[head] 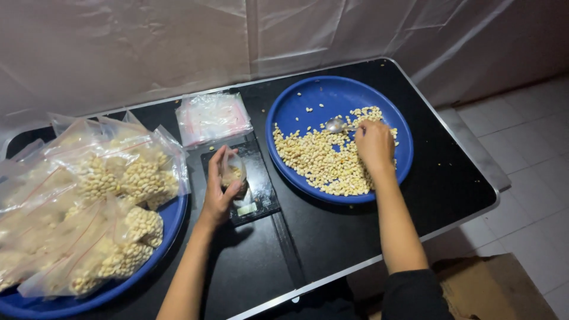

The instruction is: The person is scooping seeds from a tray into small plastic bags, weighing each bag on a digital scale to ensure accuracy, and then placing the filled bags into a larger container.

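Note:
My left hand (218,191) holds a small clear bag (233,172) upright on a black kitchen scale (261,195); a few pale nuts lie in the bag's bottom. My right hand (374,144) grips a metal spoon (335,125) whose bowl rests among pale nuts (320,160) heaped in a round blue tray (332,95). The spoon's handle is hidden inside my fist.
A stack of empty zip bags (212,117) lies behind the scale. At the left, a second blue tray (169,222) carries several filled bags of nuts (101,195). All stands on a black folding table (438,184); tiled floor and a cardboard box (492,287) are to the right.

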